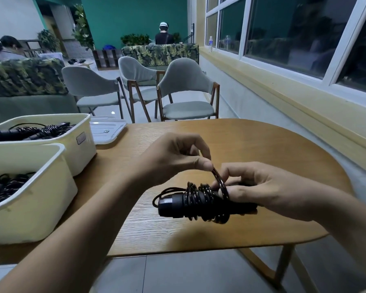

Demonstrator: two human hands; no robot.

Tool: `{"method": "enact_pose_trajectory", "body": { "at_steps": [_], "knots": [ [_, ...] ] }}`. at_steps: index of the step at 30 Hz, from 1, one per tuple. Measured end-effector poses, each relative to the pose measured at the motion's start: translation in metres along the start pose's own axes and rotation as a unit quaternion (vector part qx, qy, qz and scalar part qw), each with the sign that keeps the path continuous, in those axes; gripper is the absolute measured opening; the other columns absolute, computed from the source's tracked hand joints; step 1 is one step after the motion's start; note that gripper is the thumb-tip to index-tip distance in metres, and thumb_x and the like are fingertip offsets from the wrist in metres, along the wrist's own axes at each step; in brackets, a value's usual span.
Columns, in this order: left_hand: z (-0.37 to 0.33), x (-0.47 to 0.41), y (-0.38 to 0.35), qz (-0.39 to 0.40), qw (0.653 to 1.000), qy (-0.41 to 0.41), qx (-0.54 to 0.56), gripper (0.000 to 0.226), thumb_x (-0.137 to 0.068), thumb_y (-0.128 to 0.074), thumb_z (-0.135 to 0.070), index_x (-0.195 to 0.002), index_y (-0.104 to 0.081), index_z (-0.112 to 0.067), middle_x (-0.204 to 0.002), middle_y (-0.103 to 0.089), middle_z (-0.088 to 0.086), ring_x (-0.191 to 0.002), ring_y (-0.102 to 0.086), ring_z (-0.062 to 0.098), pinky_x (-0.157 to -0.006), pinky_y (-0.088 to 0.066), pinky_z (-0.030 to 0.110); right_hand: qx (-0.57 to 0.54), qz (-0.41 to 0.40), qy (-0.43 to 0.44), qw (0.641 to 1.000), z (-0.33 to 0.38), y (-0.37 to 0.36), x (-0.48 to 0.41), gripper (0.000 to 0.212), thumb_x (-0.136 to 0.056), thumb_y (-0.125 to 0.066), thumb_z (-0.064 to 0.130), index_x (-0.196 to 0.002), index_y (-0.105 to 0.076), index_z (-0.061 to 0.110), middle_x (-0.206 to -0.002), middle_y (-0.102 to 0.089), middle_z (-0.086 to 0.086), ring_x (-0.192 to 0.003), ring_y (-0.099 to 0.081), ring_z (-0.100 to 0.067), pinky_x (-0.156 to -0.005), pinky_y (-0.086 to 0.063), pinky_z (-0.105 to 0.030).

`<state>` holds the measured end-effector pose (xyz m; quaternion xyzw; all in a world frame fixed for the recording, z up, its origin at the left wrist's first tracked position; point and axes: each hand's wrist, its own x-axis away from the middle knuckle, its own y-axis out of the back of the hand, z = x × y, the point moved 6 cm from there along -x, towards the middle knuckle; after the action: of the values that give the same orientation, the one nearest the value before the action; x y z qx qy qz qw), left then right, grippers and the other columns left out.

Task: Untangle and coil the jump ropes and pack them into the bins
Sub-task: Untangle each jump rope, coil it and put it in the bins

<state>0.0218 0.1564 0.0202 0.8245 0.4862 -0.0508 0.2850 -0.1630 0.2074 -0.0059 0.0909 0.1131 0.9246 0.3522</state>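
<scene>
Two hands are holding a black jump rope (199, 201) just above the wooden table (262, 144), near its front edge. The left hand (171, 159) is pinching one cord loop between thumb and forefinger. The right hand (262, 187) is gripping the cord-wound handles, fingers curled. At left, a near bin (51, 187) and a far bin (80, 153) are holding coiled ropes.

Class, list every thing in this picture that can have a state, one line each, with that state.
jump rope: held, cord mostly wound round its handles.
left hand: pinches a loop of the cord.
right hand: grips the wound handles.
near bin: open, ropes inside.
far bin: open, ropes inside.
lid: off, flat on the table.
water bottle: upright.
</scene>
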Motion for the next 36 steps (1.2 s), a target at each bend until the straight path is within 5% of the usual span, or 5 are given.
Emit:
{"method": "enact_pose_trajectory", "body": {
  "at_steps": [5,9,21,28,36],
  "knots": [
    [0.022,0.003,-0.005,0.026,0.996,0.067,0.051,0.025,-0.095,-0.072,-0.022,-0.094,-0.068,0.003,-0.069,-0.064,0.002,-0.060,-0.057,0.009,-0.056,-0.043,0.018,-0.113,0.004,0.025,0.993,0.005,0.004,0.000,0.016,-0.100,-0.067,0.021,-0.114,-0.065,0.013,-0.102,-0.065,-0.015,-0.080,-0.051,-0.022,-0.066,-0.043,-0.026],
    [0.043,0.012,-0.014,0.005,0.989,0.140,0.042,0.024,-0.102,-0.053,0.005,-0.081,-0.060,-0.004,-0.068,-0.061,-0.006,-0.062,-0.054,0.004,-0.064,-0.044,0.022,-0.165,-0.060,0.032,0.984,0.004,0.022,0.000,0.034,-0.091,-0.080,0.026,-0.119,-0.065,0.013,-0.103,-0.063,-0.020,-0.085,-0.051,-0.028,-0.068,-0.045,-0.030],
    [0.055,0.003,-0.049,0.000,0.974,0.221,0.060,0.052,-0.111,-0.044,-0.052,-0.104,-0.073,-0.008,-0.073,-0.045,0.002,-0.066,-0.048,0.022,-0.059,-0.040,0.030,-0.209,-0.249,0.056,0.944,-0.006,0.052,0.002,0.040,-0.088,-0.077,0.019,-0.124,-0.061,0.011,-0.101,-0.068,-0.016,-0.082,-0.056,-0.023,-0.067,-0.050,-0.029],
    [0.050,0.001,-0.058,-0.023,0.960,0.252,0.118,0.036,-0.114,-0.046,-0.036,-0.110,-0.068,-0.009,-0.076,-0.040,-0.002,-0.062,-0.035,0.012,-0.055,-0.024,0.029,-0.008,-0.334,0.041,0.942,-0.008,0.062,0.004,0.041,-0.088,-0.079,0.030,-0.123,-0.060,0.027,-0.114,-0.077,-0.009,-0.100,-0.074,-0.026,-0.090,-0.057,-0.041],
    [0.055,0.005,-0.046,-0.117,0.938,0.250,0.211,0.013,-0.098,-0.059,-0.011,-0.102,-0.071,-0.007,-0.096,-0.061,0.009,-0.084,-0.051,0.021,-0.066,-0.039,0.032,0.182,-0.371,0.044,0.910,-0.009,0.053,0.001,0.046,-0.097,-0.077,0.037,-0.134,-0.055,0.053,-0.117,-0.071,0.016,-0.109,-0.069,-0.006,-0.099,-0.057,-0.042]
  ]
}}
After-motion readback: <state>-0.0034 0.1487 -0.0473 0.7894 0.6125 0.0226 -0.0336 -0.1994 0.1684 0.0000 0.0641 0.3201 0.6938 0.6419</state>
